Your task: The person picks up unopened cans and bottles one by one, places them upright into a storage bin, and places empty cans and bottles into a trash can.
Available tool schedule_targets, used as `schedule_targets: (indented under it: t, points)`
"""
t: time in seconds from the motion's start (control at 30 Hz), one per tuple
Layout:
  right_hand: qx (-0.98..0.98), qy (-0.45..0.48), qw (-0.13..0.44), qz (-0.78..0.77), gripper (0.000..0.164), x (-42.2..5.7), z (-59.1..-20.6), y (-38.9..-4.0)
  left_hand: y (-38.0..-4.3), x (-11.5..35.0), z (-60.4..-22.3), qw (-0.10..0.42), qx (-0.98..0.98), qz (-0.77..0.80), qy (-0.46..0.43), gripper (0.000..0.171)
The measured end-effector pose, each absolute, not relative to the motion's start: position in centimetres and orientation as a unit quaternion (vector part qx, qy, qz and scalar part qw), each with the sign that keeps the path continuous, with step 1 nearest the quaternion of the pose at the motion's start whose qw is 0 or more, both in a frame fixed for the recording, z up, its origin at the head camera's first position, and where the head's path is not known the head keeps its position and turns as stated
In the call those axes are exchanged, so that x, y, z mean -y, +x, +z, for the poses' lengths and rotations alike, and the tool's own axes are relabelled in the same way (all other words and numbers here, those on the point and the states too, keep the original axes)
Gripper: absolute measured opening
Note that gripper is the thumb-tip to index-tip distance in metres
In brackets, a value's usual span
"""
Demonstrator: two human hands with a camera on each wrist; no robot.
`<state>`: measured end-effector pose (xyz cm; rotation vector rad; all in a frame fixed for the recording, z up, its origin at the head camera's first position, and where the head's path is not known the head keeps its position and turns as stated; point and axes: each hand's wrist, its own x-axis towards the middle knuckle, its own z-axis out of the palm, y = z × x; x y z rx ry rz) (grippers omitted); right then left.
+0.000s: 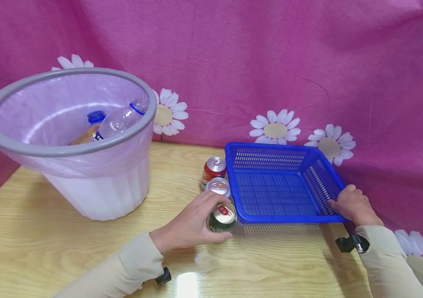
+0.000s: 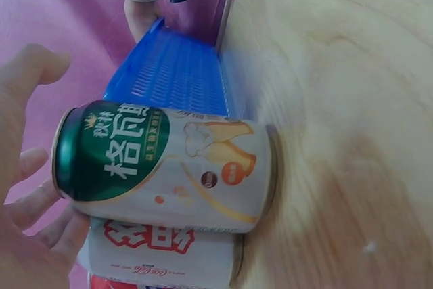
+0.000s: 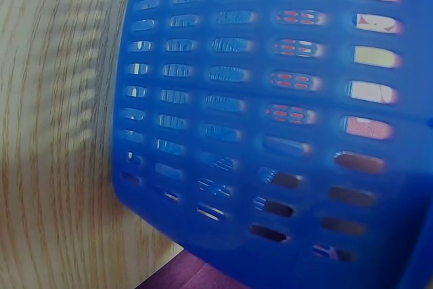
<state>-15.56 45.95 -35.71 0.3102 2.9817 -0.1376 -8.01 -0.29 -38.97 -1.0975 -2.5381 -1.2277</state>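
Observation:
A green-and-white drink can (image 1: 219, 227) stands upright on the table at the basket's front left corner. My left hand (image 1: 193, 221) reaches around it, fingers on the far side and thumb on the near side. In the left wrist view the thumb (image 2: 47, 65) is clear of the can, and the fingers lie close to its top; contact is uncertain. Behind stand a white can with red lettering (image 2: 162, 252) and a red can (image 1: 211, 173), in a row. My right hand (image 1: 353, 205) grips the right rim of the blue plastic basket (image 1: 271, 218), thumb inside. The basket holds nothing.
At the left stands a white bin (image 1: 96, 194) with a grey rim and clear liner. Inside lie a clear plastic bottle (image 1: 116, 122) and a blue-topped bottle (image 1: 96, 117). A pink flowered cloth (image 1: 215, 62) hangs behind the wooden table (image 1: 47, 256).

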Motion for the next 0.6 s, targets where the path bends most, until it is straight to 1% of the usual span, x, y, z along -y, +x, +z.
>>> schedule_targets:
  t: [0.33, 0.6]
  points:
    - [-0.988, 0.121, 0.076, -0.056, 0.069, -45.8, -35.8, -15.6, -7.6, -0.7, -40.1, 0.111, 0.831, -0.414, -0.354, 0.064]
    - [-0.989, 0.118, 0.076, -0.056, 0.069, -45.9, -35.8, -15.6, -7.2, -1.6, -40.8, 0.153, 0.834, -0.418, -0.326, 0.05]
